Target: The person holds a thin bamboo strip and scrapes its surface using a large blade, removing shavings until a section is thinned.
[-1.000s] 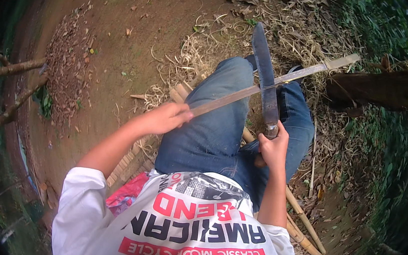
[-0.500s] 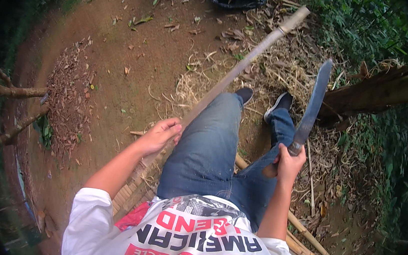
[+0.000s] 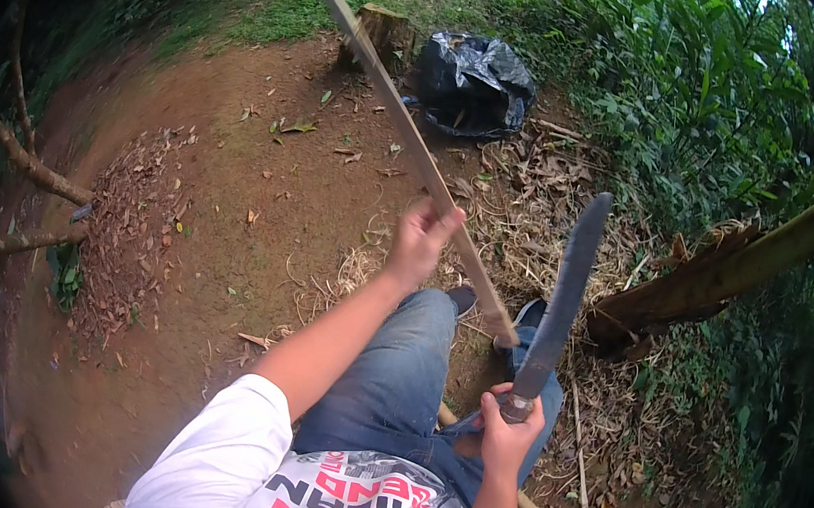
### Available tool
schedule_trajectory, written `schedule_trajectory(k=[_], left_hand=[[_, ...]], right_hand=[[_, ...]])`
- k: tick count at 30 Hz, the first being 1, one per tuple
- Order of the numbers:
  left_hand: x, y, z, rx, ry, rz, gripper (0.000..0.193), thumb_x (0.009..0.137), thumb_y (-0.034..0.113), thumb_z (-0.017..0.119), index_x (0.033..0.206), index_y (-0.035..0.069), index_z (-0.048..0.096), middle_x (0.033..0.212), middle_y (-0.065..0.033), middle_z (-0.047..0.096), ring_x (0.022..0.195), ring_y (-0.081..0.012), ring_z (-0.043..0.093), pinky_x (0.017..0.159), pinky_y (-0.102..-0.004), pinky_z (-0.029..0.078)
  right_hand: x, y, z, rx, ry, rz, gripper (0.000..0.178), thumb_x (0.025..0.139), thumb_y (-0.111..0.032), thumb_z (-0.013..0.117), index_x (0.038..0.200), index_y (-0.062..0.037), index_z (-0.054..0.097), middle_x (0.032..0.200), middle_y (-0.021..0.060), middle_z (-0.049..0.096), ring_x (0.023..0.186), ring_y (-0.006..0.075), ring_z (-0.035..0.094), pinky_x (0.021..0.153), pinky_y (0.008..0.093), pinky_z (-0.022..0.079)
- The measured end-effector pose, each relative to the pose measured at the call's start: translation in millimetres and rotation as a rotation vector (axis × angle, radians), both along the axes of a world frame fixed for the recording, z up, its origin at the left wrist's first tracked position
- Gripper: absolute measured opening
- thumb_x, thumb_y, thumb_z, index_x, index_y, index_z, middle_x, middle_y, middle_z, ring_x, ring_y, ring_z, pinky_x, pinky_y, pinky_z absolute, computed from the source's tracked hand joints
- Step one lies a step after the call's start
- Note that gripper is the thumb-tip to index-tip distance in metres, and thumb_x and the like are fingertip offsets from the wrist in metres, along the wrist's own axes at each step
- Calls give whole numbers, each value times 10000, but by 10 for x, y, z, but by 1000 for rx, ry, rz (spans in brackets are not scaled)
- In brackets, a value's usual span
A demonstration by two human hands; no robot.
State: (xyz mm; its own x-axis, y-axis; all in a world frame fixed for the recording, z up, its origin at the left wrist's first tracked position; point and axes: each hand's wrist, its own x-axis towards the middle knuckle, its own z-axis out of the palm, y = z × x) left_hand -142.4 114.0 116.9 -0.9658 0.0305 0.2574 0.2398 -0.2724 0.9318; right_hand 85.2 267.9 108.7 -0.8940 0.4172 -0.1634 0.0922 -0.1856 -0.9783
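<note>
Probably shaping step: left hand [image 3: 420, 244] holds strip [image 3: 417, 147] mid-frame, right hand [image 3: 511, 432] grips machete [image 3: 565, 292] right-of-centre; next needs strip steadied.

Soft daylight leaves a dull sheen on my knife [image 3: 567, 282], while the grass [image 3: 192, 24] at upper left blurs toward my view's warped, blackened edge.

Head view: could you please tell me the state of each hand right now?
Left hand: closed, holding the long, narrow strip.
Right hand: closed, holding the machete by its handle.
</note>
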Motion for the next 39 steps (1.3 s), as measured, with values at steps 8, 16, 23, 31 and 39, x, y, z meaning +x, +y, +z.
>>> schedule_trajectory(k=[8,16,23,31,39], left_hand=[[949,418,-536,72,-143,42,152,900,202,733,885,56,697,782,44,656,693,-27,531,628,-233,429],[1416,726,-856,375,-321,53,29,897,129,730,895,100,729,796,77,655,737,7,513,658,-217,405],[1593,908,-876,468,-359,-94,94,921,109,693,876,70,620,724,45,610,583,4,499,449,-184,359],[1719,919,-1090,163,-356,-240,158,950,176,658,1032,42,646,869,30,644,808,-37,562,721,-233,467],[2214,-188,-369,-508,-101,-821,315,870,235,713,1134,70,663,967,-86,653,882,-215,630,812,-361,492]], right_hand=[[-300,-65,411,153,143,6,457,836,55,675,1259,20,504,761,36,636,585,96,622,539,231,496],[-313,69,-84,232,77,23,478,863,-7,694,1305,26,517,816,39,585,578,100,584,523,243,489],[-425,11,-240,-11,105,-76,394,907,-21,640,1278,55,530,876,65,642,524,68,542,495,221,475],[-432,227,-337,-94,85,-318,204,890,-19,639,1078,49,600,827,72,630,512,70,504,447,200,439],[-186,843,-522,-79,49,-433,196,891,-44,656,1053,65,630,730,50,578,513,93,492,477,237,432]])
